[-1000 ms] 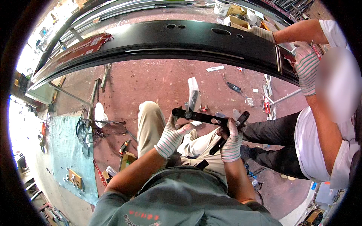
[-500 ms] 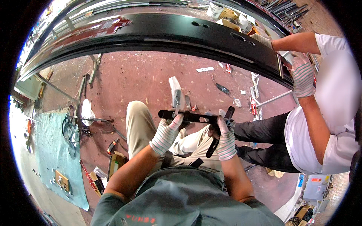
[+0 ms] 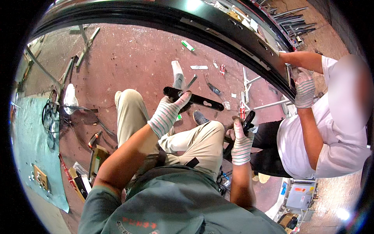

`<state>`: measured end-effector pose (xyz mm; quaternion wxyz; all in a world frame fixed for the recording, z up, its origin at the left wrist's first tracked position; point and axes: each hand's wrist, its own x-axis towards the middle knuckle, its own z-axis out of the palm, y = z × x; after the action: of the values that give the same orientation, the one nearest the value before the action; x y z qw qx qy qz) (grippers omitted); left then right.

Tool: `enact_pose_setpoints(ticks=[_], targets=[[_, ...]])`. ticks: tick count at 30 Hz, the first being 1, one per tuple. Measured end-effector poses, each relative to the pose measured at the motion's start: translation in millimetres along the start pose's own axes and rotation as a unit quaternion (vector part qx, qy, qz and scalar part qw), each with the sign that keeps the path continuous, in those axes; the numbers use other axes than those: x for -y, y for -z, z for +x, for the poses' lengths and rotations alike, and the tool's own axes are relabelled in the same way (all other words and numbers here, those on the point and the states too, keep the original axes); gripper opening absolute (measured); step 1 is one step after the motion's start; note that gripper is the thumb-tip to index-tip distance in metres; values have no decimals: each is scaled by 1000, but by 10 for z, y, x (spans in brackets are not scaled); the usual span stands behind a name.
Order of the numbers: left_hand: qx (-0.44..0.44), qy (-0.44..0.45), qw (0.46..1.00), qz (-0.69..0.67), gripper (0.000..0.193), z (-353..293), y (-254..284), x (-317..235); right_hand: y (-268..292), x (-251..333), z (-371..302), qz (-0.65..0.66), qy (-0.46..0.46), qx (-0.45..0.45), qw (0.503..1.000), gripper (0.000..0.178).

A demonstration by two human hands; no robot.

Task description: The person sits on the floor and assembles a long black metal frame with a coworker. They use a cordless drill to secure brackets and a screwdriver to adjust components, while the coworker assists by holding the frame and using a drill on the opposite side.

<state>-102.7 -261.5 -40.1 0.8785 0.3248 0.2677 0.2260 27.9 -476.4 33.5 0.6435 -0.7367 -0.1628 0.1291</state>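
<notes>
My left hand (image 3: pixel 167 113), in a striped knit glove, grips one end of a long black door-handle plate (image 3: pixel 208 103) with rounded ends and a keyhole-shaped cutout. The plate points right and slants slightly down. Farther right and lower, my right hand (image 3: pixel 241 146), gloved alike, is closed around a black door handle (image 3: pixel 248 119). Its upper end shows above the fingers and a dark part below them; the grip hides its middle. The two pieces are apart, both above my knees.
A long black door-frame profile (image 3: pixel 218 35) spans the far side. At right, a co-worker's gloved hand (image 3: pixel 305 89) rests by its end. Metal stands (image 3: pixel 269 104) and scraps lie around. At left are black cables (image 3: pixel 50 117), a teal sheet (image 3: pixel 33 148) and an open box (image 3: pixel 97 158).
My hands have moved apart: the left with its plate went up slightly, the right moved right with the handle. The plate's cutout end is now uncovered. The view has shifted right.
</notes>
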Motion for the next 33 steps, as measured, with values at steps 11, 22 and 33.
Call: enact_pose_setpoints(ticks=[11,22,33], targets=[[-3,-42,995,95,41,-148,-74,34,-296,417,-49,-83,59,99,990,42],[58,-123,991,4,40,570,-349,-193,-109,723,-160,16,82,151,985,55],[44,-146,984,87,45,825,-601,-326,-192,841,-411,-30,71,47,996,64]])
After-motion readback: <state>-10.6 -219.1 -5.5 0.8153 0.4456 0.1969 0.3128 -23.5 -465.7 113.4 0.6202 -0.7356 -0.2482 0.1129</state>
